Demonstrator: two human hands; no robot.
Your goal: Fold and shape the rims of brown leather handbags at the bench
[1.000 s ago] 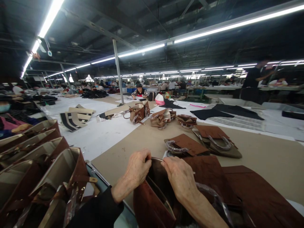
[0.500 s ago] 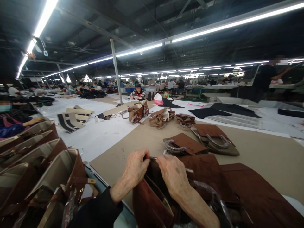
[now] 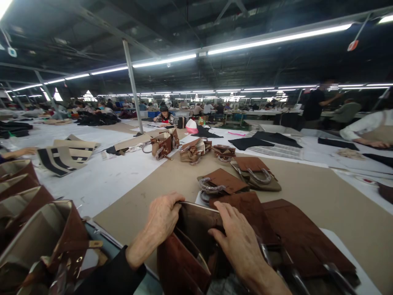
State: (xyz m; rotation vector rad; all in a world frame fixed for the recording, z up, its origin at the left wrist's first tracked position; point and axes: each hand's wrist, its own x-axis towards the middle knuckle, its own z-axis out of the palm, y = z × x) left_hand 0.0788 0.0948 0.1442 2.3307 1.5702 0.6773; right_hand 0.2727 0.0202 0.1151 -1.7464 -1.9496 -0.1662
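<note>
A brown handbag [image 3: 184,262] stands upright in front of me with its mouth open, showing a dark olive-brown lining. My left hand [image 3: 164,217] is closed on the far left corner of its rim, thumb and fingers pinched over the edge. Across the opening, my right hand [image 3: 239,233] grasps the right part of the rim, the thumb inside against the lining and the fingers over the top edge. The bag's lower part runs out of view. Beside my right hand lie flat brown handbags [image 3: 307,233] with plastic-wrapped handles.
At left, several open brown bags [image 3: 66,229] stand in a row. More bags [image 3: 164,143] sit farther back on the brown paper [image 3: 147,184]. Striped panels [image 3: 63,162] and black pieces [image 3: 251,140] lie on the white table. A co-worker's arm [image 3: 18,153] reaches in at left; other people work beyond.
My view has turned right. The bag's mouth is spread wider: my hands have moved apart along the rim, and my right thumb now shows inside.
</note>
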